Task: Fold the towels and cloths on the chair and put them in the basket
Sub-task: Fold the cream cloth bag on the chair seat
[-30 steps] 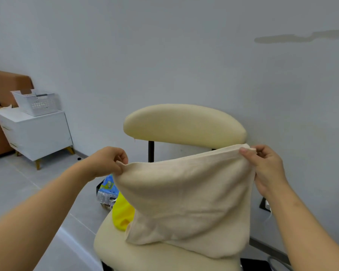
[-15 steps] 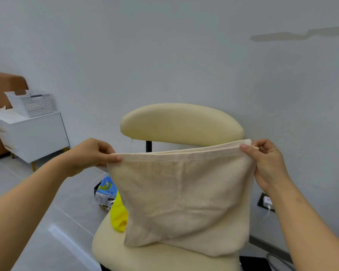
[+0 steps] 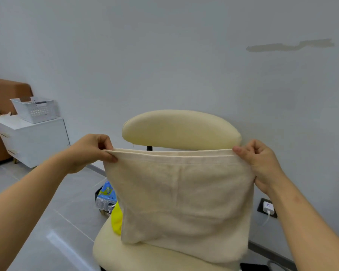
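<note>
Hanging doubled above the chair: beige towel, top edge stretched level, lower fold resting on the seat.
- Left hand: pinches the towel's top left corner.
- Right hand: pinches the top right corner.
- Yellow cloth: at the seat's left edge, partly behind the towel.
- White basket: on a white cabinet, well apart to the left.

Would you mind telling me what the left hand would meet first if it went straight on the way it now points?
Most likely the chair's cream backrest, just beyond the towel edge that the left hand pinches; depth is unclear, so it might pass in front.
</note>
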Demonstrator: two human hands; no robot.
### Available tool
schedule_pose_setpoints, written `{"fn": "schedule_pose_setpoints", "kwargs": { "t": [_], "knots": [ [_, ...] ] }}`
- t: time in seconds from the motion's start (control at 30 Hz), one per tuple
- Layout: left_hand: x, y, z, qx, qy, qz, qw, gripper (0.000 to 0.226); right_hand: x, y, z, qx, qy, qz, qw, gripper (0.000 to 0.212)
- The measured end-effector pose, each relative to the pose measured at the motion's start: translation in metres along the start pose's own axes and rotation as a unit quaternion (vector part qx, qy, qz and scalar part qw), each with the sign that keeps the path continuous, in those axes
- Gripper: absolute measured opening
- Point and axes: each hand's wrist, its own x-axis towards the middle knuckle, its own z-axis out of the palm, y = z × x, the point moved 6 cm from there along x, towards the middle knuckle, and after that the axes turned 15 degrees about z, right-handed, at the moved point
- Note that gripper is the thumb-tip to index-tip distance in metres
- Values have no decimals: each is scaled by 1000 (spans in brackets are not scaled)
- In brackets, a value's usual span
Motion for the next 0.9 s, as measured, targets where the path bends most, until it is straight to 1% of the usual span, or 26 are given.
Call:
{"fn": "schedule_pose_setpoints", "kwargs": {
  "t": [0.1, 0.17, 0.23, 0.27, 0.33, 0.37, 0.4, 0.43, 0.5, 0.57, 0.63, 0.73, 0.83, 0.9],
  "knots": [
    [-1, 6, 1, -94, 12, -11, 995, 25, -2, -3, -5, -5, 17, 4, 1000, 33],
    [-2, 8, 3, -179, 27, -19, 983, 22, -4, -8, -8, -4, 19, 3, 1000, 24],
    [-3, 7, 1, -234, 39, -20, 971, 31, -5, -10, -8, -20, 3, 7, 1000, 18],
    [-3, 4, 0, -235, 48, -24, 970, 32, -6, -9, -7, -39, -16, 16, 999, 17],
    [-4, -3, -3, -202, 62, -37, 977, 15, -7, -3, -3, -109, -63, 42, 991, 22],
    [-5, -7, -4, -179, 67, -41, 981, 10, -8, 1, -1, -154, -84, 54, 983, 25],
    [-7, -9, -5, -160, 73, -42, 983, 11, -9, 5, 0, -192, -99, 60, 975, 28],
    [-7, -11, -5, -135, 73, -36, 987, 12, -8, 10, -1, -220, -102, 63, 968, 30],
    [-8, -10, -4, -52, 51, -22, 997, 14, -7, 15, -3, -267, -82, 50, 959, 31],
    [-7, -9, -1, 4, 38, -10, 999, 14, -5, 20, -2, -330, -63, 21, 942, 26],
    [-5, -5, -2, 21, 62, 4, 998, 12, -5, 21, 1, -352, -47, -11, 935, 20],
    [-3, -5, -2, 33, 69, 9, 997, 12, -5, 20, 4, -355, -32, -39, 933, 12],
    [-3, -11, -1, 19, 85, -3, 996, 12, -2, 22, 6, -368, -39, -27, 929, 13],
    [-2, -15, -2, 19, 95, -9, 995, 12, -1, 25, 9, -391, -56, -11, 919, 14]
  ]
}}
